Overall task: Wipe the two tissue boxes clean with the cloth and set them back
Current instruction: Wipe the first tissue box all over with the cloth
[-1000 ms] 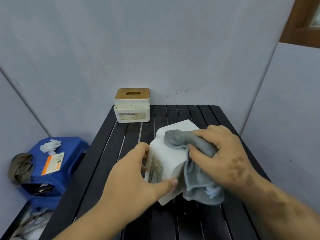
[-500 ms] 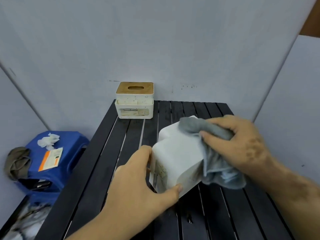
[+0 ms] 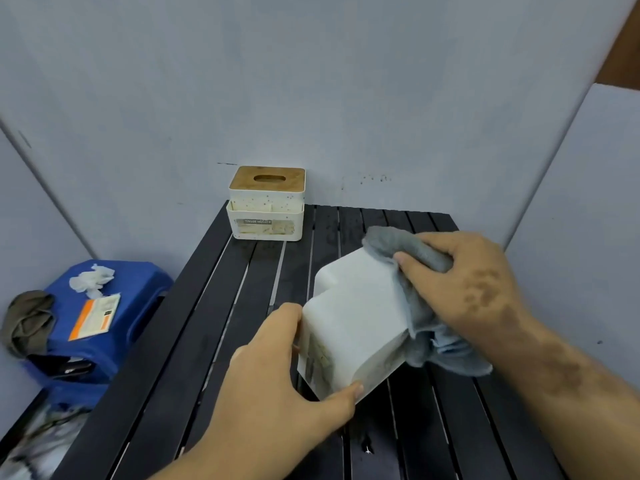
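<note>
A white tissue box point(image 3: 356, 313) is tipped on its side above the black slatted table point(image 3: 221, 341), its plain bottom facing up. My left hand point(image 3: 277, 375) grips its near left end, thumb along the lower edge. My right hand point(image 3: 464, 289) holds a grey cloth point(image 3: 412, 258) bunched against the box's far right corner, with the cloth's tail hanging down the right side. The second tissue box point(image 3: 266, 204), white with a wooden slotted lid, stands upright at the table's back left by the wall.
Grey walls close in behind and on both sides of the table. A blue stool point(image 3: 104, 327) stands low to the left, carrying a crumpled tissue point(image 3: 90, 280), an orange-and-white packet point(image 3: 93, 317) and a drab cloth point(image 3: 27, 320).
My right hand has drawn the cloth from the box's middle to its far right corner. The left hand keeps its grip. The view has shifted a little.
</note>
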Motion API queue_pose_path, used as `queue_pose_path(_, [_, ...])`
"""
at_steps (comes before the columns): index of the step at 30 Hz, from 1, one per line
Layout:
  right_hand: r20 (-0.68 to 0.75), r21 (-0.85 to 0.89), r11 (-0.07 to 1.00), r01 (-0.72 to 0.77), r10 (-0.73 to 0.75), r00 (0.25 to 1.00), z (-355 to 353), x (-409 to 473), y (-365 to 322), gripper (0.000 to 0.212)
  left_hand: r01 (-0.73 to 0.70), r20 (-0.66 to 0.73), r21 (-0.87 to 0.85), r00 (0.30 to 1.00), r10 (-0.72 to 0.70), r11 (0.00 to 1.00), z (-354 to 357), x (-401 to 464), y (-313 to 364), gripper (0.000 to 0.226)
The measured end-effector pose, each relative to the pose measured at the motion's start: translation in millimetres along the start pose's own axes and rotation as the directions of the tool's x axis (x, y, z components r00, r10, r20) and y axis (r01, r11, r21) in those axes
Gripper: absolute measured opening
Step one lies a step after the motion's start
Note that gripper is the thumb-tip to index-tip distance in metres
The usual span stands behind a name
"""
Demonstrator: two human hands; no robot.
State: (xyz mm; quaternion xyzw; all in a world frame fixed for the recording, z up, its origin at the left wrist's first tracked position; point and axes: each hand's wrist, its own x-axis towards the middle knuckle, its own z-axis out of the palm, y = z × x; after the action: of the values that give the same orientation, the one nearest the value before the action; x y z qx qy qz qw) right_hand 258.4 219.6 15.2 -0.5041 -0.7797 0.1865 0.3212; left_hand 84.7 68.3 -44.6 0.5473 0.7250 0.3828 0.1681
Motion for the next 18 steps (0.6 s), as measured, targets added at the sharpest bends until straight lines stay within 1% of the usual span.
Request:
queue_pose_path(1, [-0.002, -0.11, 0.991, 0.072, -0.072, 0.997, 6, -6, -4, 0.033, 0.004, 0.001, -0.009, 1.0, -0.004, 1.0, 0, 0, 0, 0.069])
queue_pose_path(2, [0.037, -0.186, 0.967, 0.172, -0.168, 0.985, 12, -14, -13, 0.039, 0.004, 0.003, -0.021, 1.0, -0.004, 1.0, 0, -1, 0, 0.068])
queue_pose_path(4, [0.153, -0.218, 0.922, 0.321, -0.293, 0.944, 16, -27, -32, 0.041, -0.009, 0.004, -0.038, 1.0, 0.009, 0.999, 0, -1, -1, 0.067])
queue_pose_path(5, [0.183, -0.22, 0.916, 0.335, -0.299, 0.937, 14, -25, -34, 0.037, -0.012, 0.005, -0.034, 1.0, 0.013, 0.999, 0, 0, -2, 0.067])
queue_pose_path(6, [0.19, -0.195, 0.936, 0.295, -0.259, 0.947, 12, -19, -31, 0.036, -0.011, 0.006, -0.022, 1.0, 0.011, 1.0, 0, -1, -2, 0.068])
queue_pose_path(7, [0.174, -0.131, 0.971, 0.202, -0.178, 0.968, 8, -11, -26, 0.037, -0.007, 0.003, -0.01, 1.0, 0.007, 1.0, 1, -1, -3, 0.069])
queue_pose_path(8, [0.124, -0.059, 0.994, 0.087, -0.079, 0.989, 4, 0, -16, 0.04, -0.004, -0.002, 0.0, 1.0, 0.004, 1.0, 1, -1, -4, 0.07])
queue_pose_path(9, [0.066, -0.031, 0.999, -0.008, 0.01, 0.998, 1, 8, -7, 0.043, 0.0, -0.004, 0.004, 1.0, 0.0, 1.0, 2, -1, -4, 0.07])
queue_pose_path(10, [0.032, -0.037, 0.998, -0.043, 0.045, 0.998, 0, 12, -3, 0.042, 0.006, -0.002, 0.0, 1.0, -0.006, 1.0, 3, -2, -4, 0.07])
queue_pose_path(11, [0.03, -0.088, 0.995, -0.037, 0.04, 0.999, 2, 9, -4, 0.037, 0.013, 0.0, -0.009, 1.0, -0.013, 1.0, 3, -2, -4, 0.07])
queue_pose_path(12, [0.043, -0.165, 0.986, 0.031, -0.024, 0.999, 8, 2, -6, 0.031, 0.017, 0.0, -0.018, 1.0, -0.017, 1.0, 4, -2, -4, 0.069])
queue_pose_path(13, [0.066, -0.243, 0.958, 0.153, -0.141, 0.988, 14, -7, -12, 0.031, 0.018, 0.0, -0.025, 1.0, -0.018, 1.0, 4, -2, -4, 0.069])
queue_pose_path(14, [0.094, -0.273, 0.925, 0.264, -0.247, 0.964, 18, -17, -22, 0.034, 0.016, 0.002, -0.028, 1.0, -0.016, 0.999, 4, -2, -4, 0.069])
queue_pose_path(15, [0.115, -0.266, 0.905, 0.333, -0.314, 0.943, 20, -22, -29, 0.035, 0.011, 0.007, -0.026, 1.0, -0.011, 1.0, 3, -2, -4, 0.069])
queue_pose_path(16, [0.14, -0.261, 0.903, 0.343, -0.316, 0.938, 19, -20, -31, 0.036, 0.006, 0.013, -0.018, 1.0, -0.005, 1.0, 3, -1, -4, 0.068])
queue_pose_path(17, [0.154, -0.246, 0.93, 0.275, -0.242, 0.958, 17, -13, -28, 0.035, 0.001, 0.019, -0.006, 1.0, -0.001, 1.0, 3, -1, -4, 0.067])
queue_pose_path(18, [0.14, -0.197, 0.966, 0.167, -0.141, 0.98, 14, -2, -19, 0.037, -0.003, 0.019, 0.003, 1.0, 0.003, 1.0, 3, 0, -4, 0.066])
